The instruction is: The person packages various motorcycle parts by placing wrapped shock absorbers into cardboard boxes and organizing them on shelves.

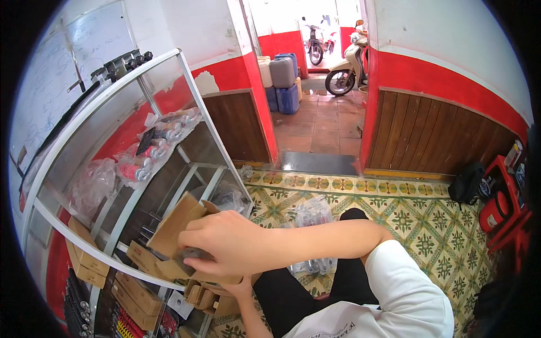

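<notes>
My right hand (222, 245) reaches across to the mouth of an open cardboard box (175, 228), its fingers and thumb curled over the opening. Something dark grey (195, 254) shows between thumb and fingers; whether they grip it is unclear. Below, my left hand (240, 289) holds the box from underneath, its fingers mostly hidden. On the patterned tile floor, between my knees, lie clear plastic packs (313, 215) with metal and red parts inside.
At the left stands a metal-framed glass shelf (114, 241) holding bagged red shock absorbers (137, 167) and a phone-like black object (146, 141). Cardboard boxes (137, 298) fill its lower part. Plastic jerrycans (283, 84) and a scooter (348, 63) stand beyond the doorway. A black backpack (465, 186) sits right.
</notes>
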The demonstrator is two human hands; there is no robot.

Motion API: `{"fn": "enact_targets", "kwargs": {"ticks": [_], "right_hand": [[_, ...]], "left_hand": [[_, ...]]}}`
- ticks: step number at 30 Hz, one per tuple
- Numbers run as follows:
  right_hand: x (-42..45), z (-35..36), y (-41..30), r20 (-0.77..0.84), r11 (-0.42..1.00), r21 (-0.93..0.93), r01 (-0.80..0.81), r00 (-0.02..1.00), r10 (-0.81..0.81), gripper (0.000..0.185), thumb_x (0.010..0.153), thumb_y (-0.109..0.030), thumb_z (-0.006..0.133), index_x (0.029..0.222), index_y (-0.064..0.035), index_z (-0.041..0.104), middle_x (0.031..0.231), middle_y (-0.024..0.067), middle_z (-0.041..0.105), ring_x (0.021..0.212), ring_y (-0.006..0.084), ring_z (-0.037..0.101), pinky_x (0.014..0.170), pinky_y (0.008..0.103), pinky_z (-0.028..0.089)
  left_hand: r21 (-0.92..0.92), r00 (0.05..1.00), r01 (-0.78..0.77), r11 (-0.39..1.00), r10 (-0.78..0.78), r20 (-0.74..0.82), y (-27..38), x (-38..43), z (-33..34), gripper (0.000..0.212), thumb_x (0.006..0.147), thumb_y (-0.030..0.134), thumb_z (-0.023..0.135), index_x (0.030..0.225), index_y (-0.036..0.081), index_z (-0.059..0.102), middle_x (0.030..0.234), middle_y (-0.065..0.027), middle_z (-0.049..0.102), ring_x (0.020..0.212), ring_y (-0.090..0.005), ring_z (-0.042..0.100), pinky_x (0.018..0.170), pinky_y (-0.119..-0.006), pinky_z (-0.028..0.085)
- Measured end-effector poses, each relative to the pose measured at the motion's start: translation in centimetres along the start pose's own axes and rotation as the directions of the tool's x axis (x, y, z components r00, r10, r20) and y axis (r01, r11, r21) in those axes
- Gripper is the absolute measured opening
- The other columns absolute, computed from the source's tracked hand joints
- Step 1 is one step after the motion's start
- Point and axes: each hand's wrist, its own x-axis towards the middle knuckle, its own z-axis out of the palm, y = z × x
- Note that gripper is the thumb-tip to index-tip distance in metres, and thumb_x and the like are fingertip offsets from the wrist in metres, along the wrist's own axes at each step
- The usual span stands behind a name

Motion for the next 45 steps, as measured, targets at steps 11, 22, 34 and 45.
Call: {"fn": "enact_targets", "kwargs": {"ticks": [11,22,34,45], "right_hand": [[-9.6,-2.0,19.8,-0.557,0.801,0.548,-0.240,0.610,0.563,0.009,0.090,-0.010,0.063,0.088,-0.0013,0.066,0.087,0.0057,0.070,0.078,0.0119,0.064,0.068,0.0265,0.051],[-37.5,29.4,39.3,0.207,-0.352,0.862,-0.366,-0.378,0.902,0.011,0.083,-0.019,0.056,0.077,-0.0093,0.059,0.064,0.0029,0.055,0.048,0.0137,0.047,0.039,0.0303,0.033],[-43.5,49.3,39.0,0.242,-0.420,-0.126,-0.899,-0.439,0.865,0.042,0.076,-0.037,0.066,0.102,-0.0043,0.066,0.102,0.0213,0.068,0.100,0.0373,0.064,0.092,0.0451,0.051],[-43.4,52.6,43.2,0.220,-0.460,-0.079,-0.885,-0.465,0.857,0.075,0.066,-0.035,0.084,0.123,-0.0042,0.045,0.120,0.0205,0.058,0.110,0.0371,0.060,0.091,0.0456,0.051]], "left_hand": [[-0.702,0.962,0.262,0.662,-0.234,0.138,-0.6,4.0,-0.1,0.084,0.075,0.032,0.082,0.139,0.003,0.038,0.129,-0.0122,0.052,0.114,-0.0277,0.056,0.098,-0.047,0.048],[-0.750,0.800,0.593,-0.293,0.113,0.589,-6.2,6.7,7.2,0.033,0.101,0.026,0.044,0.125,0.002,0.044,0.106,-0.0112,0.052,0.094,-0.0296,0.055,0.086,-0.042,0.046],[-0.645,0.667,0.739,-0.197,0.076,0.741,-8.6,7.0,6.8,0.029,0.103,0.030,0.036,0.122,0.009,0.042,0.099,-0.0106,0.055,0.084,-0.0298,0.058,0.073,-0.042,0.047],[-0.643,0.614,0.760,-0.095,-0.222,0.758,-8.5,7.9,7.3,0.032,0.103,0.036,0.038,0.123,0.012,0.043,0.108,-0.0130,0.058,0.093,-0.0319,0.059,0.081,-0.044,0.045]]}}
